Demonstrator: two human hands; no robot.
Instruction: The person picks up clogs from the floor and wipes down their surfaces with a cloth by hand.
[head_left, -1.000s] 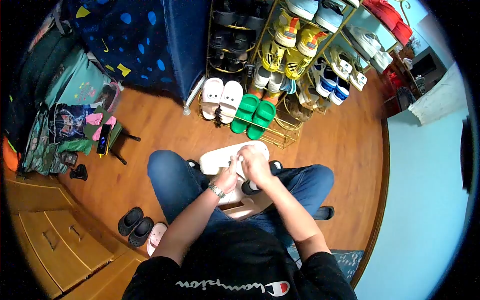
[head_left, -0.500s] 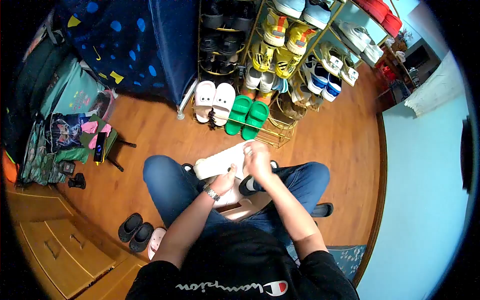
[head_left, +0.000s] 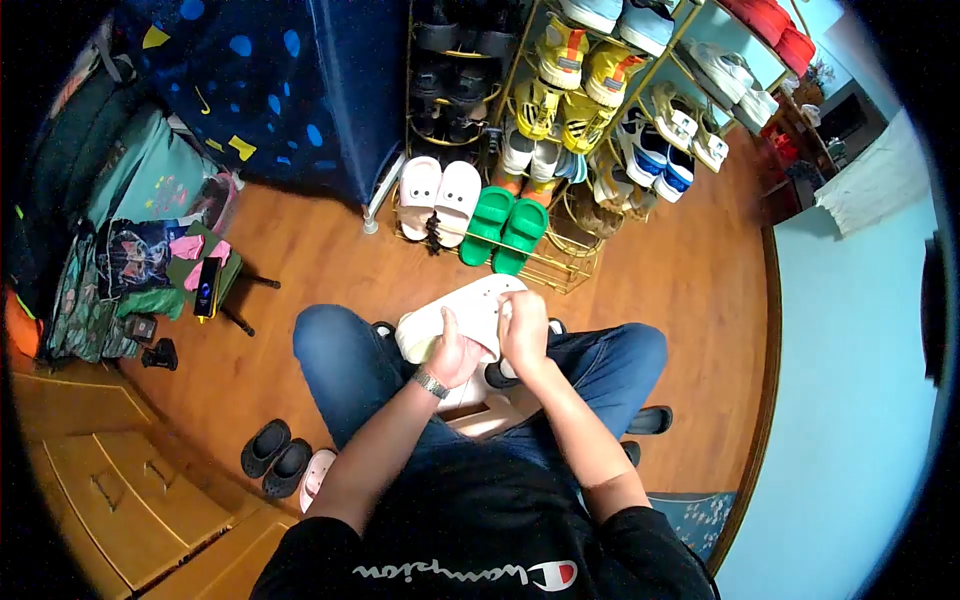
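A white clog (head_left: pixel 465 303) with small holes near its toe is held over my lap, toe pointing away and to the right. My left hand (head_left: pixel 455 360) grips it at the near side, thumb up along the outside and some fingers inside the opening. Against the toe end presses my right hand (head_left: pixel 524 328), its fingers curled in a pinch. What those fingers hold, if anything, is hidden. Below the clog, between my legs, a pale box-like thing (head_left: pixel 470 397) is partly covered by my hands.
Ahead stands a gold wire shoe rack (head_left: pixel 560 270) with green slides (head_left: pixel 505 230), white slides (head_left: pixel 440 200) and several sneakers. A small stool (head_left: pixel 230 270) with a phone (head_left: pixel 208 285) is at left. Black clogs (head_left: pixel 275 460) lie by the wooden drawers (head_left: pixel 130 500). A blue wall (head_left: pixel 840 400) rises at right.
The clog has turned so its holed upper and opening now face me more. My left hand has moved slightly right and up, its fingers now reaching inside. My right hand has moved slightly down.
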